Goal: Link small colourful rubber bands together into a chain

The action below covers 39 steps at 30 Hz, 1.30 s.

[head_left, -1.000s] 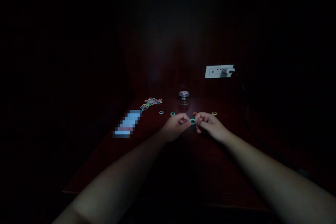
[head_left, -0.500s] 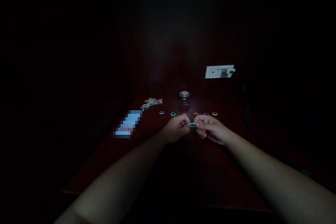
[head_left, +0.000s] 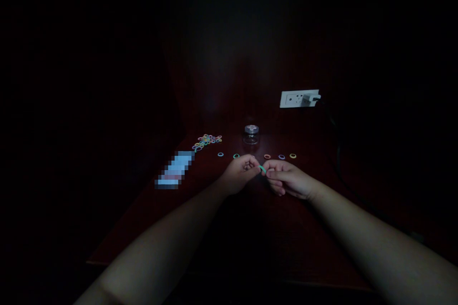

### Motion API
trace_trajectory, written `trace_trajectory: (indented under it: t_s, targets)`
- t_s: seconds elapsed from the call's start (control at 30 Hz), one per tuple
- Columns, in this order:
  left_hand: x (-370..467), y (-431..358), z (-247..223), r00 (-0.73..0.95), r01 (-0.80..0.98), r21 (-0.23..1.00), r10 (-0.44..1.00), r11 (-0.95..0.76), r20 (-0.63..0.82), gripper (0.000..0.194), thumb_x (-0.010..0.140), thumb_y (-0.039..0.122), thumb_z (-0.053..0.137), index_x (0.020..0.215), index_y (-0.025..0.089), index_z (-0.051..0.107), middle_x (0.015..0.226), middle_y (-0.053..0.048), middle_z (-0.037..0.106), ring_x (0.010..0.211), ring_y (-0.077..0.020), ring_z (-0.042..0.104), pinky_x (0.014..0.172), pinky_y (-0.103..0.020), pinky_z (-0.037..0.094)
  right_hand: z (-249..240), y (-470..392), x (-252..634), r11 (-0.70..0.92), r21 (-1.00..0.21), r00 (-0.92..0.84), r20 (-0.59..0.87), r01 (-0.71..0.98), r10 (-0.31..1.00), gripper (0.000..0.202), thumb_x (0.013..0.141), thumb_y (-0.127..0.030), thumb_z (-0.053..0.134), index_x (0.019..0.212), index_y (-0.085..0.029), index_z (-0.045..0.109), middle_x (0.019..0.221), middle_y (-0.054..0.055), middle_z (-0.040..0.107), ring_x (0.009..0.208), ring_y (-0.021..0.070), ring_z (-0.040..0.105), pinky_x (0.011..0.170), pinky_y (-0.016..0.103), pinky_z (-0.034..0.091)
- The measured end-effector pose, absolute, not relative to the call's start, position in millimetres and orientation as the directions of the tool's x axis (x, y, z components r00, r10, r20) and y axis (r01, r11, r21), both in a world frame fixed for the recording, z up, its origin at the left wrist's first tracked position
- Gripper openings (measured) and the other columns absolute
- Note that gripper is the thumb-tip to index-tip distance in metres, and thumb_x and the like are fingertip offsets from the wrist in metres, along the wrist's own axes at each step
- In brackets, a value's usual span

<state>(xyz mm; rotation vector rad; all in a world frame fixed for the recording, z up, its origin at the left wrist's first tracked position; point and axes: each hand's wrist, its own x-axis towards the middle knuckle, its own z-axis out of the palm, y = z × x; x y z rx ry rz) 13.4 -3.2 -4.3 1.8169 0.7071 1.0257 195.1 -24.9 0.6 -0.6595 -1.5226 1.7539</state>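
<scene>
A small green band [head_left: 262, 169] is pinched between my two hands over the dark red table. My left hand [head_left: 241, 173] grips its left end with thumb and forefinger. Its right end is held by my right hand [head_left: 289, 178], whose lower fingers are curled loosely. Just beyond the hands lies a row of small rings: a blue one [head_left: 220, 154], a green one [head_left: 236, 156], an orange one [head_left: 267, 156], a purple one [head_left: 282, 157] and a yellow one [head_left: 293, 156]. Another ring is mostly hidden behind my left hand.
A clear lidded jar [head_left: 251, 136] stands behind the row. Back left is a pile of coloured rings [head_left: 205, 141], with a blurred bright phone-like object [head_left: 175, 169] nearer. A white socket [head_left: 299, 98] with a plug and dark cable is on the wall at right.
The green band has turned from two flat, stretched strands to a slanted, curved shape between my fingers. Both hands have stayed nearly in place.
</scene>
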Motion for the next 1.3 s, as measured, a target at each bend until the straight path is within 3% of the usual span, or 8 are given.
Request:
trace_trajectory:
  t_s: [0.2,0.33,0.53,0.7,0.83,0.97,1.3]
  targets:
    - [14,-1,-8,0.458,-0.028,0.915,0.808,-0.402,0.37,0.023,0.077,0.031,0.063,0.09,0.013,0.059,0.085,-0.006,0.065,0.074,-0.0122,0.057,0.067,-0.025,0.043,1,-22,192,0.095,-0.974,-0.461,0.183,-0.206,0.868,0.021,0.078,-0.033,0.066,0.081,-0.014,0.057,0.045,-0.009,0.044,0.035,0.0051,0.039,0.04,0.019,0.03]
    - [14,-2,-6,0.448,0.021,0.912,0.819,-0.411,0.359,0.023,0.077,0.035,0.063,0.083,0.012,0.061,0.075,-0.003,0.063,0.065,-0.0104,0.054,0.061,-0.023,0.041,3,-26,193,0.049,-0.966,-0.476,0.169,-0.253,0.863,0.021,0.076,-0.032,0.068,0.08,-0.015,0.056,0.044,-0.01,0.041,0.033,0.0045,0.037,0.038,0.019,0.03]
    - [12,-7,1,0.424,0.117,0.898,0.839,-0.424,0.341,0.019,0.078,0.032,0.059,0.078,0.013,0.057,0.066,0.001,0.054,0.057,-0.0079,0.045,0.054,-0.021,0.034,3,-29,196,-0.077,-0.952,-0.632,0.134,-0.296,0.763,0.016,0.081,-0.029,0.062,0.08,-0.018,0.051,0.043,-0.012,0.038,0.029,0.0033,0.029,0.034,0.018,0.03]
    - [13,-4,0,0.402,-0.011,0.923,0.844,-0.384,0.356,0.02,0.076,0.032,0.061,0.075,0.013,0.053,0.067,0.001,0.052,0.061,-0.0082,0.045,0.058,-0.021,0.035,0,-25,199,-0.089,-0.959,-0.661,0.118,-0.27,0.741,0.018,0.082,-0.029,0.061,0.078,-0.018,0.046,0.044,-0.012,0.039,0.029,0.0033,0.03,0.035,0.017,0.031]
    - [16,-8,-1,0.549,-0.216,0.968,0.804,-0.131,0.231,0.027,0.073,0.037,0.063,0.074,0.014,0.049,0.057,0.005,0.042,0.05,-0.0053,0.035,0.049,-0.02,0.025,2,-25,199,-0.048,-0.965,-0.628,0.13,-0.258,0.768,0.021,0.081,-0.03,0.063,0.078,-0.018,0.046,0.043,-0.013,0.038,0.029,0.0028,0.029,0.035,0.016,0.03]
    - [16,-19,3,0.714,-0.322,0.936,0.686,0.145,0.139,0.024,0.075,0.033,0.061,0.073,0.015,0.046,0.052,0.007,0.029,0.045,-0.0042,0.024,0.045,-0.02,0.015,5,-28,197,-0.028,-0.962,-0.643,0.16,-0.273,0.749,0.021,0.081,-0.03,0.063,0.076,-0.018,0.047,0.044,-0.012,0.037,0.031,0.0028,0.032,0.038,0.017,0.03]
    - [4,-22,14,0.808,-0.436,0.744,0.585,0.506,0.075,0.015,0.076,0.021,0.054,0.072,0.014,0.042,0.056,0.007,0.017,0.046,-0.0045,0.019,0.046,-0.017,0.02,10,-28,196,0.07,-0.936,-0.557,0.264,-0.345,0.787,0.019,0.08,-0.028,0.065,0.076,-0.017,0.05,0.045,-0.011,0.038,0.034,0.0037,0.035,0.039,0.018,0.027]
